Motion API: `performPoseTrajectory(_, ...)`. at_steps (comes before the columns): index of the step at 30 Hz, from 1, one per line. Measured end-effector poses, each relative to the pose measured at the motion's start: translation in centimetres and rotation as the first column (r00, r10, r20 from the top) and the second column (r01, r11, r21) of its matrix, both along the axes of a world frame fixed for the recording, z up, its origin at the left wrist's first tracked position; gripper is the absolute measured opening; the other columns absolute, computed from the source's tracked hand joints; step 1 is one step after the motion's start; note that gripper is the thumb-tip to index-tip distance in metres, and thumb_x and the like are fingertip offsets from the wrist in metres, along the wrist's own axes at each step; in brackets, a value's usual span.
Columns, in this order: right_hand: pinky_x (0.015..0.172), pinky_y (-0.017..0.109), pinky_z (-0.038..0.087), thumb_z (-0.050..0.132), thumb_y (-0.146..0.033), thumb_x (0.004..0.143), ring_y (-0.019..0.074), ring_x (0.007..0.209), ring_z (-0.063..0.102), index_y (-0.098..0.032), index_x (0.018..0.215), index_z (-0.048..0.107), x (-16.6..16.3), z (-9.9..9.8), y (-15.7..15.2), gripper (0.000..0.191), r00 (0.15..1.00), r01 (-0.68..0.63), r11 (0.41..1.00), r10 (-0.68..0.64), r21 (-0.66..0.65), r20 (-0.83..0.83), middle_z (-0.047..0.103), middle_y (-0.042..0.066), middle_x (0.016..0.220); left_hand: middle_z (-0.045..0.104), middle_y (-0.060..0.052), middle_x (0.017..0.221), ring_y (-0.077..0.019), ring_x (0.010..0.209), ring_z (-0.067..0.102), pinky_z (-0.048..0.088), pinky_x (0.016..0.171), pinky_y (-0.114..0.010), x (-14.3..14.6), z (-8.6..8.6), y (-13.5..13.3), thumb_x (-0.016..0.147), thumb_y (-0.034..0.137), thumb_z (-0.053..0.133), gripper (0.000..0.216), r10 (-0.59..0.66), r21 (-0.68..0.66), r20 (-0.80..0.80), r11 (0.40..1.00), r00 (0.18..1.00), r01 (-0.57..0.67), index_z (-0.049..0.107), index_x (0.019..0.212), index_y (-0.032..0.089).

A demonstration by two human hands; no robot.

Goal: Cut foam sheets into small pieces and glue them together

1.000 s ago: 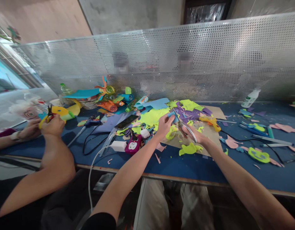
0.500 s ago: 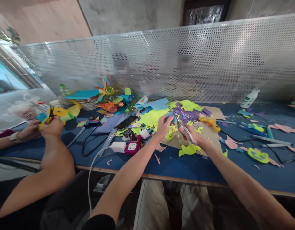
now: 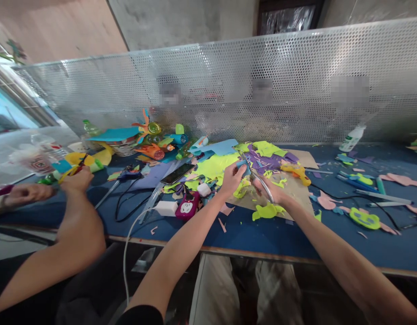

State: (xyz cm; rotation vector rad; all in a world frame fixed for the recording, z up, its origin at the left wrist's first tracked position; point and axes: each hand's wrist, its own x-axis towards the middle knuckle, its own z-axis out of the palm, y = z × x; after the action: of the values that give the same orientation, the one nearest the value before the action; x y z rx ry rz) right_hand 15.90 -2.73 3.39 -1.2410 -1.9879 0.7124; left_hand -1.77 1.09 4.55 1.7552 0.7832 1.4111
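Observation:
My left hand (image 3: 231, 178) pinches a small light-blue foam piece (image 3: 242, 167) above the blue table (image 3: 249, 230). My right hand (image 3: 272, 193) is closed round a pair of silver scissors (image 3: 259, 178), whose blades meet the blue piece. Both hands hover over a brown cardboard sheet (image 3: 298, 192) strewn with yellow-green and purple foam scraps (image 3: 262, 155). A yellow-green cut-out (image 3: 267, 210) lies just below my right wrist.
A co-worker's hands (image 3: 74, 180) at the left hold a small tool near yellow foam. A phone (image 3: 179, 173), a pink socket (image 3: 188, 206), a white charger (image 3: 166, 208) with cables, an orange glue gun (image 3: 296, 172), a glue bottle (image 3: 353, 138) and a perforated metal screen (image 3: 296, 81) surround the work area.
My hands stay almost in place, with the scissors shifting slightly on the blue piece. The co-worker's far hand has drawn back to the left, away from the other hand.

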Motion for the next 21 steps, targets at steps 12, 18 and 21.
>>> performPoseTrajectory(12, 0.045, 0.028, 0.036, 0.049, -0.080, 0.077, 0.0121, 0.045, 0.042, -0.025, 0.064, 0.042, -0.7, -0.8, 0.6, 0.057, 0.986, 0.070, 0.990, -0.087, -0.123, -0.141, 0.045, -0.005, 0.048, 0.043, 0.001, 0.062, -0.0115, 0.056, 0.041, 0.033, 0.055, -0.027, -0.1, 0.4, -0.3, 0.094, 0.047, 0.055, 0.039, -0.044, -0.017, 0.001, 0.999, 0.999, 0.044, 0.050, 0.069, 0.018)
performPoseTrajectory(18, 0.042, 0.027, 0.032, 0.049, -0.078, 0.078, 0.0104, 0.038, 0.039, -0.025, 0.060, 0.040, -0.6, -1.0, 1.3, 0.057, 0.950, 0.205, 0.974, -0.223, -0.101, -0.218, 0.038, -0.007, 0.041, 0.045, 0.000, 0.060, -0.0120, 0.053, 0.044, 0.036, 0.054, -0.028, 0.1, 0.1, -0.2, 0.094, 0.055, 0.053, 0.043, 0.005, -0.012, -0.010, 1.000, 1.000, -0.005, 0.051, 0.069, 0.019)
performPoseTrajectory(21, 0.047, 0.027, 0.034, 0.047, -0.077, 0.081, 0.0112, 0.045, 0.042, -0.024, 0.069, 0.046, -0.3, -1.0, 1.6, 0.055, 0.934, 0.243, 0.968, -0.249, -0.056, -0.255, 0.044, -0.006, 0.049, 0.045, 0.000, 0.058, -0.0122, 0.051, 0.045, 0.036, 0.052, -0.028, 0.1, -0.2, 0.2, 0.093, 0.057, 0.052, 0.044, 0.103, -0.025, 0.011, 0.994, 0.995, -0.102, 0.052, 0.071, 0.019)
